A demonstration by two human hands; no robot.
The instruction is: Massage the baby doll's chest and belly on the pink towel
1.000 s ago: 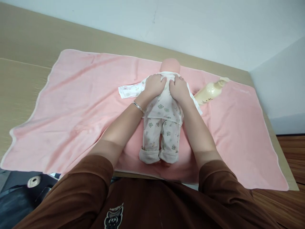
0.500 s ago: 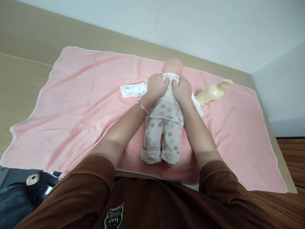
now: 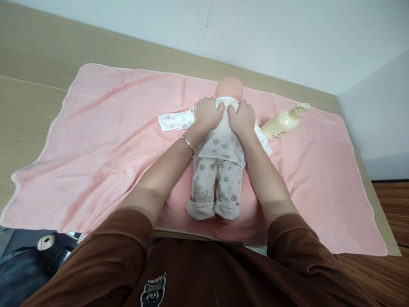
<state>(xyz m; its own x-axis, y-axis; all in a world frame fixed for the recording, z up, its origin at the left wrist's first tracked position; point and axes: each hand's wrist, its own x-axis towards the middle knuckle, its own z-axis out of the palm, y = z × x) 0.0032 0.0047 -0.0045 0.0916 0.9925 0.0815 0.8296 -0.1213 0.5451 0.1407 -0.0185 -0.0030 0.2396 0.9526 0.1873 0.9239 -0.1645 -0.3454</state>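
Note:
A baby doll (image 3: 223,143) in white printed top and trousers lies along the pink blanket, its bare head away from me and its cuffed feet toward me. No face shows; the back of it seems to be up. Around the doll's shoulder on the left curls my left hand (image 3: 207,114), thumb on the upper back. My right hand (image 3: 243,120) grips the other shoulder in the same way, its thumb near the left one. One sleeve (image 3: 175,121) stretches flat out to the left; the right sleeve shows partly beyond my wrist.
The pink blanket (image 3: 105,140) covers much of the wooden table (image 3: 32,55). A cream pump bottle (image 3: 284,121) lies on it, just right of the doll. Behind stands a white wall (image 3: 271,42). Dark items, including a bag (image 3: 22,268), lie below the table at lower left.
The whole view has shifted slightly. Both hands keep their place on the doll's shoulders, and the doll lies as before.

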